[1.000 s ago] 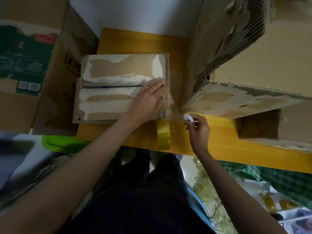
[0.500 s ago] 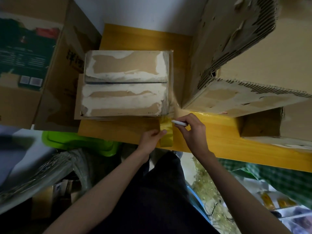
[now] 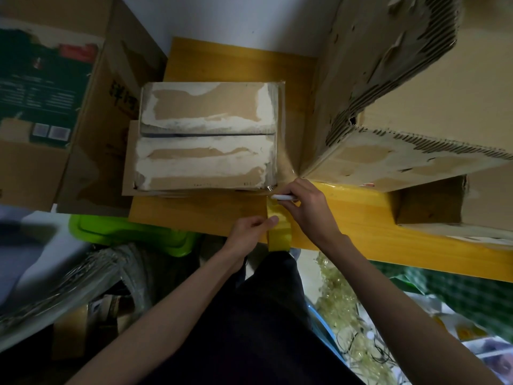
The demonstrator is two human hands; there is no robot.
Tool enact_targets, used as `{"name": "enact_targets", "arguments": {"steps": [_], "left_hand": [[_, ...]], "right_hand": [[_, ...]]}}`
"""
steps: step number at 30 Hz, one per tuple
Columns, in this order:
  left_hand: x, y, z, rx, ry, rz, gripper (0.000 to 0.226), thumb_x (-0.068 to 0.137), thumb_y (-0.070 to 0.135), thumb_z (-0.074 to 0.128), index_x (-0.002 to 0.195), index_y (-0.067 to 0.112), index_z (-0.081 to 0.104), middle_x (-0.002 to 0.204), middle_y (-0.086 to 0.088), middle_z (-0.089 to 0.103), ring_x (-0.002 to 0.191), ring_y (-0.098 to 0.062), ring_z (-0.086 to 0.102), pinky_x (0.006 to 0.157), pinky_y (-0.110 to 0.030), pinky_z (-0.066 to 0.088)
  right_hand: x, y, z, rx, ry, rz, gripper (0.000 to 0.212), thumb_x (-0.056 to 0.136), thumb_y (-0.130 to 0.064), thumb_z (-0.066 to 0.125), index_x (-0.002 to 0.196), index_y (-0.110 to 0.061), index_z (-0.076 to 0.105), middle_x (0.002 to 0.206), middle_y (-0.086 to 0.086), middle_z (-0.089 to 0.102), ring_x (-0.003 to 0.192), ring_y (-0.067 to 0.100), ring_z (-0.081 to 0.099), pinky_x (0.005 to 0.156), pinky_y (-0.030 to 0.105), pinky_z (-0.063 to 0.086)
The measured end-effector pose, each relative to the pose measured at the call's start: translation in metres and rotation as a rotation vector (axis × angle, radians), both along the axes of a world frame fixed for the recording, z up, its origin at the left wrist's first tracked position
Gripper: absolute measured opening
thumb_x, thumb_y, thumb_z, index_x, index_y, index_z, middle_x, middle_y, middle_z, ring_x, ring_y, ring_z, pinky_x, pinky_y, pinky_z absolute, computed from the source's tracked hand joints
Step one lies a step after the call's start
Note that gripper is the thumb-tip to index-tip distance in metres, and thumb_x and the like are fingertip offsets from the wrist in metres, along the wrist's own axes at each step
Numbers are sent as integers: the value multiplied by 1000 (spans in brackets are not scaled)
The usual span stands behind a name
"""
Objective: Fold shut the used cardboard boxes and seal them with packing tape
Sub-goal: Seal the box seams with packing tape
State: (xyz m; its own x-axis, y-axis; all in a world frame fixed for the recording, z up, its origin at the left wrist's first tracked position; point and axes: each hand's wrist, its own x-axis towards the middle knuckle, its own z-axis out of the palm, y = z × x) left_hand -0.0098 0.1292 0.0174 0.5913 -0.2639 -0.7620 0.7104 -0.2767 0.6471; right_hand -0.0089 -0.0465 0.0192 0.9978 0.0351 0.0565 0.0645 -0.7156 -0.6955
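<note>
Box [image 3: 206,136]: cardboard, flaps folded shut, a dark seam running across the top between them; surface torn, with white patches. Lies on the yellow table [image 3: 361,218], toward its left end, atop a flat cardboard sheet [image 3: 128,159].

Tape [image 3: 279,229]: yellow strip, running from the box's near right corner down over the table's front edge.

Left hand [image 3: 248,232]: fingers curled, thumb and fingertips pinching the strip's left edge.

Right hand [image 3: 309,208]: fingers curled round a small white tool [image 3: 283,197], tip set against the tape just below the box corner. What the tool is cannot be told.

Big box [image 3: 402,107]: badly torn, corrugation exposed, standing on the table right of the box, corner nearly touching it.

Printed carton [image 3: 50,107]: left of the table, green label.

Green lid [image 3: 125,234]: below the table's left front edge.
</note>
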Motion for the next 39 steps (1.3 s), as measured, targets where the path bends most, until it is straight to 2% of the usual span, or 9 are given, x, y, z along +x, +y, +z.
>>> {"name": "enact_targets", "arguments": {"steps": [4,8,12,16,20,27,32,36,39], "left_hand": [[1,1,0,-1,3,-2,30,91,46,68,102,19,76,106,3,74,106,-8,63,81,-21,44],[2,-2,1,0,-4,7,29,92,44,68,97,17,77,98,3,75,97,-8,64,80,-24,44],[5,-2,2,4,-13,-9,31,94,42,67,100,14,76,87,7,68,81,-6,57,75,-24,42],[6,-2,3,33,-28,7,42,93,41,68,101,1,73,81,0,53,76,-12,46,72,-27,38],[6,-4,5,51,-23,14,27,92,40,70,74,18,69,63,9,50,71,-11,46,68,-25,37],[6,-4,5,50,12,9,26,91,44,69,85,19,73,66,9,53,68,-10,48,72,-28,38],[8,-6,6,36,-7,-8,30,91,43,69,71,22,67,67,5,49,70,-13,45,73,-29,36],[10,-5,6,45,-3,-8,29,92,43,68,81,17,72,68,7,52,70,-12,47,73,-29,37],[8,-3,5,54,7,-2,32,91,43,68,95,12,76,72,5,54,76,-13,51,80,-31,42]], "right_hand": [[4,1,1,-13,36,27,15,81,-4,79,92,-11,70,86,-9,54,82,1,43,71,10,32],[8,2,5,-38,67,65,16,80,-2,77,91,-9,69,89,2,62,86,19,57,72,22,37],[14,5,8,-87,75,100,14,79,-2,76,88,-8,67,88,4,62,86,21,56,71,21,32],[20,7,7,-163,92,125,11,81,-5,75,87,-9,67,89,5,61,87,26,58,69,33,43],[24,8,9,-222,105,159,9,82,-4,73,87,-8,67,89,7,61,89,28,58,69,28,35],[14,-6,12,-205,102,112,9,84,-6,74,91,-8,68,92,3,62,90,26,58,68,28,36],[7,-13,12,-188,89,77,14,83,-6,76,91,-11,67,90,3,61,89,25,58,69,27,34],[5,-17,16,73,75,-31,15,84,-6,77,95,-15,71,87,-20,57,83,-4,54,69,12,35],[-2,-28,19,298,83,-158,16,90,-9,74,102,-19,72,97,-19,67,88,-2,61,73,15,45]]}}
